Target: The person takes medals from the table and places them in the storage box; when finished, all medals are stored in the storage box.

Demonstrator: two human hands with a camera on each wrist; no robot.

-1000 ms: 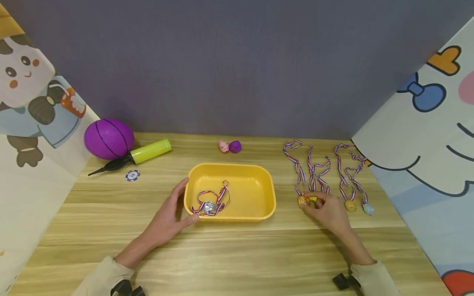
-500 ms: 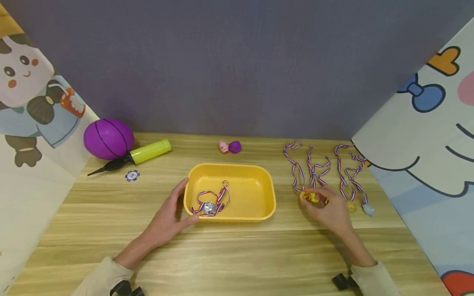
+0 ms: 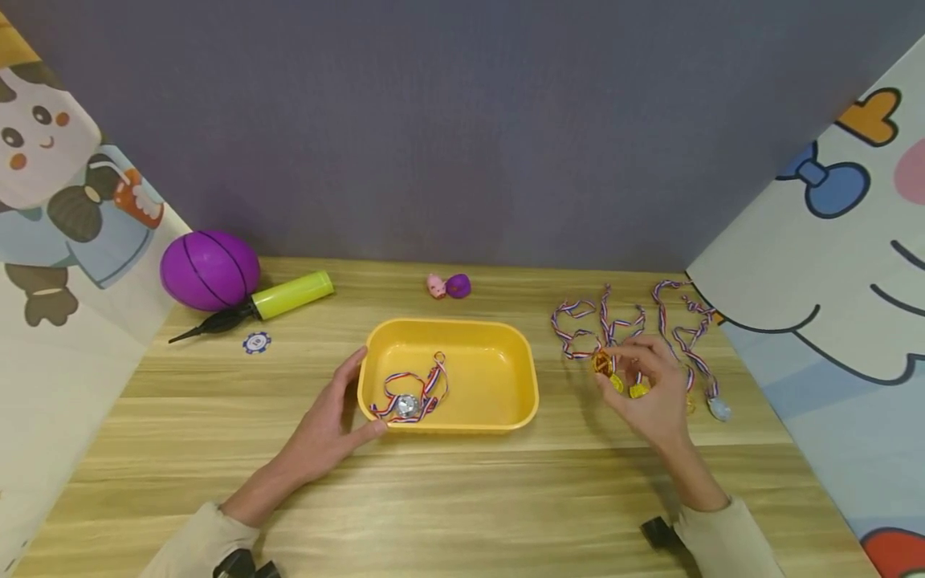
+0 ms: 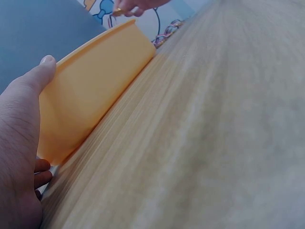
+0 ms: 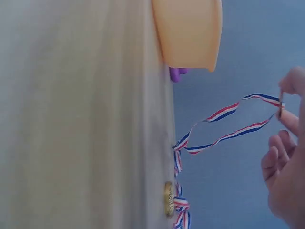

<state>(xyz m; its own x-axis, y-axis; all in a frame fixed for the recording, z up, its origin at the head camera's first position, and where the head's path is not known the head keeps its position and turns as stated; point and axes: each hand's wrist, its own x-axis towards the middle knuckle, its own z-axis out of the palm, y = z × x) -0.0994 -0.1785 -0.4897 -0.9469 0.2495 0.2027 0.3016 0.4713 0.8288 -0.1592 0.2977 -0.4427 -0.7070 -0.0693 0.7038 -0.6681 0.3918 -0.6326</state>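
Observation:
A yellow plastic tub (image 3: 499, 385) stands mid-table with a silver medal (image 3: 408, 405) and its striped ribbon inside. My left hand (image 3: 328, 425) holds the tub's left end, thumb at the front rim and fingers around the far corner. Over on the right, my right hand (image 3: 654, 397) pinches a gold medal (image 3: 601, 362) between thumb and index finger. In the right wrist view that medal (image 5: 280, 107) is raised, its red-white-blue ribbon (image 5: 224, 112) slanting down to the table. Two more gold medals (image 3: 639, 391) show below and behind the right fingers.
Another gold medal, partly hidden by the hand, and a silver medal (image 3: 719, 409) lie farther right with ribbons stretched back. Behind the tub sit small pink and purple toys (image 3: 458, 286). A purple ball (image 3: 209, 270), yellow-green hand pump (image 3: 292, 295) and poker chip (image 3: 256, 343) are at left.
My right hand has lifted the gold medal off the table and tilted it up; its ribbon has slid toward me and bunched into loops. The left hand and tub have stayed put.

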